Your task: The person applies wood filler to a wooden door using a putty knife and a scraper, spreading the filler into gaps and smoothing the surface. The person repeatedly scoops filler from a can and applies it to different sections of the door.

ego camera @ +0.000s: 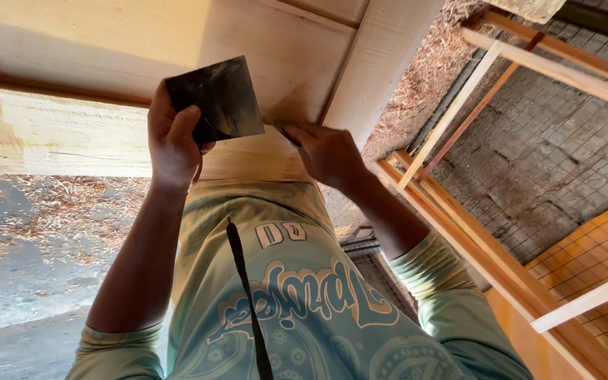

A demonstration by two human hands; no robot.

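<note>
head cam | looks steeply down | close over hands (248,141)

1. The left hand (172,137) grips a dark square plate (214,98) at upper centre of the frame, over the pale wooden board (72,130).
2. The right hand (326,153) presses a small dark tool (284,129) on the board's edge.
3. Wooden frames with wire mesh (550,141) fill the right side.
4. Sawdust (51,204) lies lower left.

Wire-mesh panels (550,148) in wooden frames (501,274) (some orange-backed), sawdust (423,77) and shavings on grey floor (15,281).
</note>
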